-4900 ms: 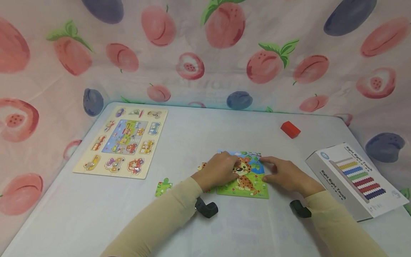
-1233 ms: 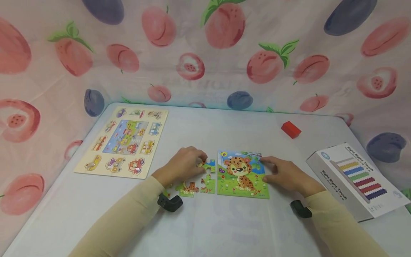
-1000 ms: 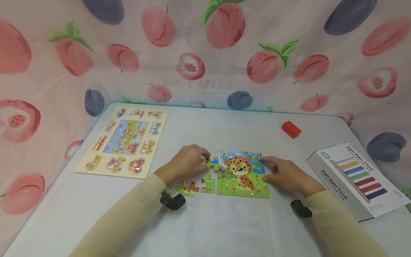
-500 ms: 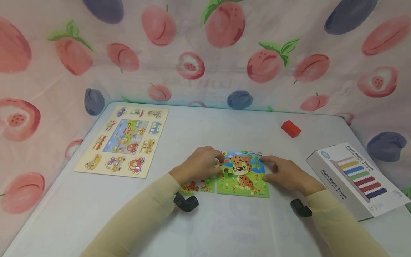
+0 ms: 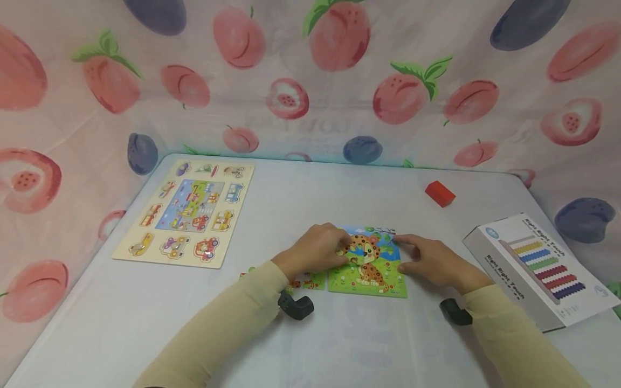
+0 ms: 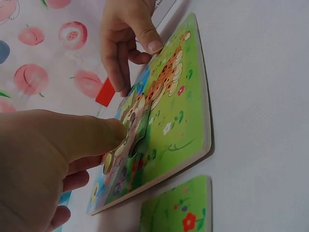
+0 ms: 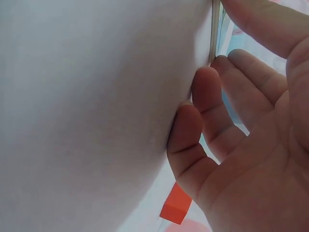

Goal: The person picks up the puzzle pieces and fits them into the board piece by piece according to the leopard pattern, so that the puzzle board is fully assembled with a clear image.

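Observation:
A leopard jigsaw board [image 5: 373,280] lies flat in the middle of the table. Above its picture, my left hand [image 5: 317,250] pinches a jigsaw piece [image 5: 358,251] between thumb and fingers. The left wrist view shows this piece [image 6: 140,128] over the board [image 6: 181,128], its far side hidden by the thumb; contact with the board is unclear. At the board's right edge rests my right hand [image 5: 429,261], thumb and fingertips touching the edge without wrapping round it. Loose jigsaw pieces [image 5: 312,281] lie left of the board, partly covered by my left forearm.
A wooden vehicle peg puzzle [image 5: 228,215] lies at the back left. Toward the back right sits a red block [image 5: 440,193]. A white toy box [image 5: 538,269] stands beside my right forearm. Fruit-printed cloth [image 5: 315,124] hangs behind the table.
My left hand has gone from the board to the loose pieces, picked one up, and carried it right, back over the leopard picture. The right hand has stayed at the board's edge.

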Demonstrator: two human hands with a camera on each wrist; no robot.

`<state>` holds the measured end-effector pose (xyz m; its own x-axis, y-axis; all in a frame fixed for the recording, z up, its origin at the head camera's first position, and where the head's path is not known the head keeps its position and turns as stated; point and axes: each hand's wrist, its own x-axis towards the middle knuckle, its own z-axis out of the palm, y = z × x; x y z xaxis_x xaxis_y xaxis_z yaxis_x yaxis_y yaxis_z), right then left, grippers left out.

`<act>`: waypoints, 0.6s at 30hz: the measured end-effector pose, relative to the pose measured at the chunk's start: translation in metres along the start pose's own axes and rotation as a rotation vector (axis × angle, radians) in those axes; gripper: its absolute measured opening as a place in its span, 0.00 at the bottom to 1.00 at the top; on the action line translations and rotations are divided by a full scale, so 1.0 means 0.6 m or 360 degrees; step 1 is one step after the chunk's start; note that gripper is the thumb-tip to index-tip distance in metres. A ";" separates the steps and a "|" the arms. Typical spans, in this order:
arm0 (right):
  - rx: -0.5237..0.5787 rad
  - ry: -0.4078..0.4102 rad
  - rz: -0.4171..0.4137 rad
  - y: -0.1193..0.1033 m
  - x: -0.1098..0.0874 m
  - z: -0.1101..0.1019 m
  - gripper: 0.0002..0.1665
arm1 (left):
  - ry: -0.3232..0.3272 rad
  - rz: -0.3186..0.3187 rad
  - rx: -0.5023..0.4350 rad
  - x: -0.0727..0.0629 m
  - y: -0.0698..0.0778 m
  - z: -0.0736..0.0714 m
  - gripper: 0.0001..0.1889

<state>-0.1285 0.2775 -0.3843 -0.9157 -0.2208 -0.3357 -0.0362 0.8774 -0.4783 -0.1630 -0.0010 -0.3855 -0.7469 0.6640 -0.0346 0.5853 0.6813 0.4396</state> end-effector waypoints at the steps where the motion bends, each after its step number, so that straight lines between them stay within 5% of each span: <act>1: 0.0002 0.0000 0.0000 0.000 0.000 0.000 0.45 | 0.0003 0.0007 0.0008 0.001 0.002 0.001 0.20; 12: 0.0017 -0.0011 -0.0002 -0.001 0.000 0.000 0.45 | 0.0009 0.0039 0.0086 0.017 0.024 0.013 0.19; 18: 0.0020 -0.0002 -0.0018 0.000 0.000 0.000 0.45 | 0.0007 0.0081 0.0170 0.030 0.033 0.024 0.10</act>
<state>-0.1283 0.2775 -0.3844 -0.9147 -0.2315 -0.3314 -0.0416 0.8694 -0.4924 -0.1605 0.0292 -0.3901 -0.7166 0.6974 -0.0103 0.6528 0.6758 0.3423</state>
